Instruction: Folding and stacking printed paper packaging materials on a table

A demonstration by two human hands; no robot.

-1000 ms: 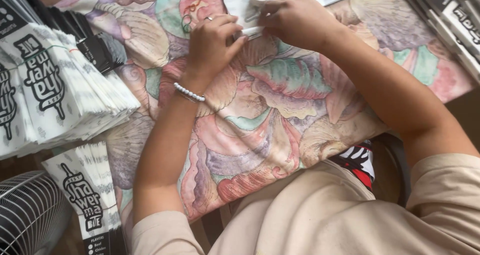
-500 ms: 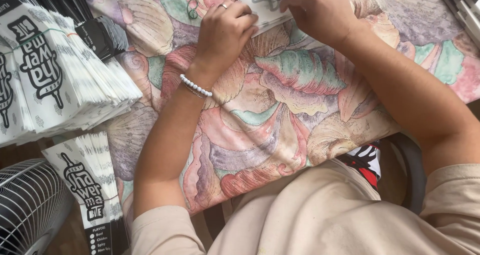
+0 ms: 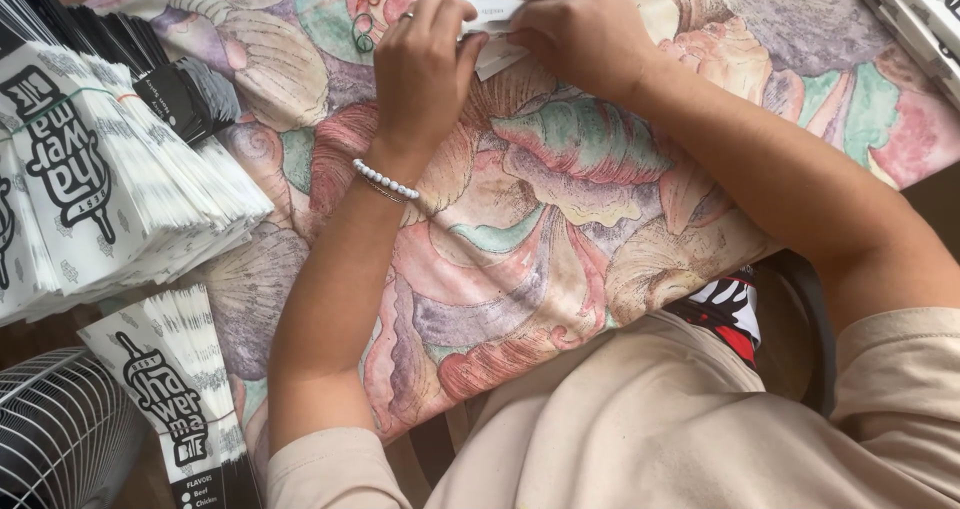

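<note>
Both hands pinch a white paper piece point(image 3: 497, 31) at the far edge of the shell-patterned table point(image 3: 560, 199), left hand point(image 3: 425, 59) and right hand point(image 3: 580, 24) clamped on it, seemingly mid-fold, so the next crease likely needs steady opposing pressure.

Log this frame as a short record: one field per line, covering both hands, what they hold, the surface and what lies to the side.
left hand: fingers curled, pinching the white paper piece
right hand: gripping the same paper from the other side
wrist: white bead bracelet on the left arm
surface: cloth with shell pattern
side: fanned stacks of white printed paper sleeves, person's left
corner: wire fan guard
</note>
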